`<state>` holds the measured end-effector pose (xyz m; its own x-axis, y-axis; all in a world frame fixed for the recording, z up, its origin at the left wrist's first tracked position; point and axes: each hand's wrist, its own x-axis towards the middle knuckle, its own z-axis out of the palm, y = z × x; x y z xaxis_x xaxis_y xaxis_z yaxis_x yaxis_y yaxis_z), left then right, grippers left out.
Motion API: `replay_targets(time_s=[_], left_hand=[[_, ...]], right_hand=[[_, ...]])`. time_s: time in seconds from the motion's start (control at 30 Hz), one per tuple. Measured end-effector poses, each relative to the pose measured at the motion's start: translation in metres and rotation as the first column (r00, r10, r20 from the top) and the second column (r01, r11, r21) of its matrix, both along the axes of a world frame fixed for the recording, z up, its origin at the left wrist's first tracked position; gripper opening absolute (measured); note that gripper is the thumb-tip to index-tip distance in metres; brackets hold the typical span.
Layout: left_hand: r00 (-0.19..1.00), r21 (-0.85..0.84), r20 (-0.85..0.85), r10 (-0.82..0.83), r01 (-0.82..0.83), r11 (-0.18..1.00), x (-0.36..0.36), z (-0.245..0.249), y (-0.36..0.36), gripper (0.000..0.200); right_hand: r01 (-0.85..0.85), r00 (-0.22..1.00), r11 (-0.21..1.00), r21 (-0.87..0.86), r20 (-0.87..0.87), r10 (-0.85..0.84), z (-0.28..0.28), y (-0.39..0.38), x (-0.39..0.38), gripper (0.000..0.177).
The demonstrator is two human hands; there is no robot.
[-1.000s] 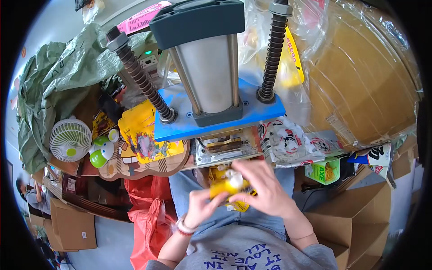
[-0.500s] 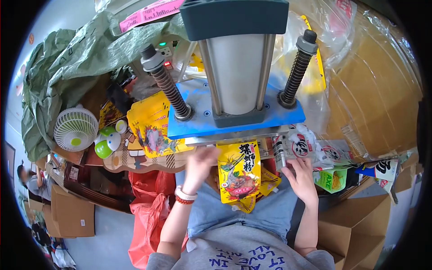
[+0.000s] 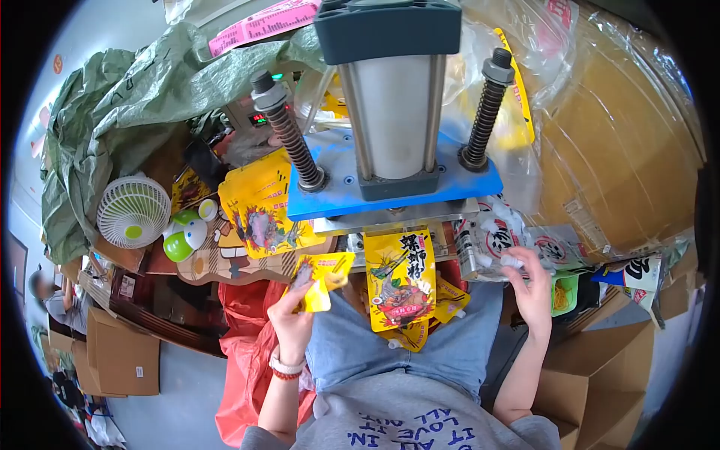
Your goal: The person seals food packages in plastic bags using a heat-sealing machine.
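Observation:
My left hand point(image 3: 291, 319) grips a yellow pouch point(image 3: 322, 279), which is folded or bent, left of the press. On the right, my right hand point(image 3: 529, 292) pinches a small white piece point(image 3: 511, 262), perhaps a cap, over the clear bags of white pieces point(image 3: 491, 241). A yellow printed pouch point(image 3: 401, 289) hangs from beneath the front edge of the press point(image 3: 397, 120), between my hands and touched by neither. Below it, more yellow pouches point(image 3: 450, 301) with white spouts lie over my lap.
A stack of yellow pouches point(image 3: 259, 206) lies left of the press, near a white fan point(image 3: 133, 212) and a green-and-white object point(image 3: 185, 234). Red bags point(image 3: 251, 360) hang at lower left. Cardboard boxes point(image 3: 124, 352) stand on the floor. A person point(image 3: 64, 300) is far left.
My left hand has moved left and down and now holds a yellow pouch. My right hand has shifted right and up, with a white piece at its fingertips. The press's blue plate appears slightly higher.

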<state>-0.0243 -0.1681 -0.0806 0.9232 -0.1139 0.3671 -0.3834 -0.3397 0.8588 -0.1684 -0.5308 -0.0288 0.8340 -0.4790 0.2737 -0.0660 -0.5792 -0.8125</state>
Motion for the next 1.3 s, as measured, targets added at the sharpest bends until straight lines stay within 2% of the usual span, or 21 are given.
replay_targets(time_s=[0.07, 0.1, 0.13, 0.17, 0.23, 0.33, 0.5, 0.6, 0.67, 0.7, 0.8, 0.87, 0.9, 0.97, 1.03, 1.07, 1.17, 1.2, 1.23, 1.27, 1.3], left_hand=[[0.978, 0.163, 0.179, -0.105, 0.075, 0.984, -0.016, 0.024, -0.014, 0.036], [0.956, 0.237, 0.24, -0.169, 0.111, 0.965, -0.022, 0.034, -0.022, 0.038], [0.942, 0.274, 0.259, -0.215, 0.142, 0.951, -0.026, 0.038, -0.028, 0.042], [0.931, 0.284, 0.269, -0.245, 0.167, 0.944, -0.03, 0.04, -0.034, 0.041], [0.913, 0.313, 0.29, -0.288, 0.194, 0.93, -0.037, 0.043, -0.043, 0.04], [0.892, 0.345, 0.292, -0.344, 0.237, 0.908, -0.042, 0.053, -0.051, 0.037], [0.806, 0.349, 0.259, -0.532, 0.436, 0.83, -0.037, 0.062, -0.05, 0.034], [0.841, 0.147, 0.05, -0.539, 0.528, 0.836, -0.031, 0.036, -0.064, 0.019], [0.796, -0.011, -0.408, -0.447, 0.485, 0.874, -0.025, 0.006, -0.073, 0.02], [0.771, -0.211, -0.467, -0.434, 0.38, 0.901, -0.023, -0.007, -0.084, 0.023], [0.55, -0.546, -0.656, -0.517, 0.127, 0.828, 0.004, -0.006, -0.103, 0.025], [0.488, -0.631, -0.661, -0.569, 0.048, 0.774, 0.023, -0.006, -0.112, 0.025], [0.487, -0.671, -0.644, -0.59, 0.011, 0.741, 0.029, -0.005, -0.115, 0.021], [0.55, -0.682, -0.612, -0.568, -0.005, 0.731, 0.037, -0.012, -0.121, 0.021], [0.553, -0.682, -0.611, -0.567, -0.003, 0.731, 0.036, -0.013, -0.122, 0.023], [0.56, -0.681, -0.605, -0.566, 0.003, 0.732, 0.036, -0.014, -0.122, 0.024], [0.539, -0.605, -0.641, -0.546, 0.082, 0.792, 0.04, -0.009, -0.113, 0.024], [0.507, -0.551, -0.669, -0.543, 0.151, 0.821, 0.045, -0.004, -0.109, 0.025], [0.463, -0.224, -0.802, -0.377, 0.351, 0.909, 0.057, 0.004, -0.088, 0.026], [0.574, -0.192, -0.732, -0.367, 0.343, 0.919, 0.068, 0.003, -0.067, 0.026], [0.663, -0.164, -0.654, -0.365, 0.347, 0.923, 0.079, -0.001, -0.055, 0.026]], right_hand=[[-0.066, 0.989, 0.983, 0.17, 0.14, 0.042, 0.021, 0.037, -0.006, 0.028], [-0.224, 0.943, 0.967, 0.119, 0.278, 0.184, 0.023, 0.054, -0.005, 0.026], [-0.295, 0.893, 0.951, -0.088, 0.327, 0.307, 0.037, 0.069, -0.001, 0.024], [-0.35, 0.875, 0.922, -0.168, 0.294, 0.385, 0.044, 0.081, 0.001, 0.023], [-0.462, 0.827, 0.885, -0.055, 0.333, 0.453, 0.031, 0.097, 0.011, 0.021], [-0.475, 0.738, 0.83, -0.292, 0.383, 0.556, 0.017, 0.099, 0.032, 0.024], [-0.589, 0.647, 0.784, -0.194, 0.468, 0.602, 0.022, 0.095, 0.034, 0.033], [-0.495, 0.794, 0.864, -0.086, 0.358, 0.491, 0.018, 0.092, 0.038, 0.051], [-0.302, 0.906, 0.937, -0.175, 0.255, 0.339, 0.022, 0.095, 0.046, 0.055], [-0.258, 0.899, 0.946, -0.197, 0.309, 0.309, 0.022, 0.094, 0.045, 0.057], [-0.519, 0.744, 0.821, -0.239, 0.345, 0.572, 0.055, 0.09, 0.02, 0.042], [-0.788, 0.381, 0.503, -0.354, 0.361, 0.851, 0.082, 0.091, 0.011, 0.036], [-0.695, 0.206, 0.592, -0.408, 0.676, 0.708, 0.085, 0.122, 0.027, 0.02], [-0.796, 0.033, 0.479, -0.371, 0.763, 0.645, 0.109, 0.136, 0.035, 0.015], [-0.933, 0.097, 0.291, -0.211, 0.632, 0.769, 0.148, 0.117, 0.03, 0.02], [-0.882, -0.084, 0.115, -0.457, 0.391, 0.916, 0.158, 0.117, 0.038, 0.021], [-0.729, -0.266, -0.102, -0.677, 0.143, 0.953, 0.14, 0.12, 0.036, 0.026], [-0.719, -0.224, 0.108, -0.687, 0.376, 0.899, 0.119, 0.124, 0.031, 0.027], [-0.708, -0.209, 0.21, -0.674, 0.485, 0.849, 0.117, 0.121, 0.03, 0.027], [-0.695, -0.193, 0.313, -0.647, 0.588, 0.786, 0.113, 0.119, 0.028, 0.028], [-0.736, -0.178, 0.197, -0.648, 0.465, 0.867, 0.121, 0.108, 0.025, 0.029]])
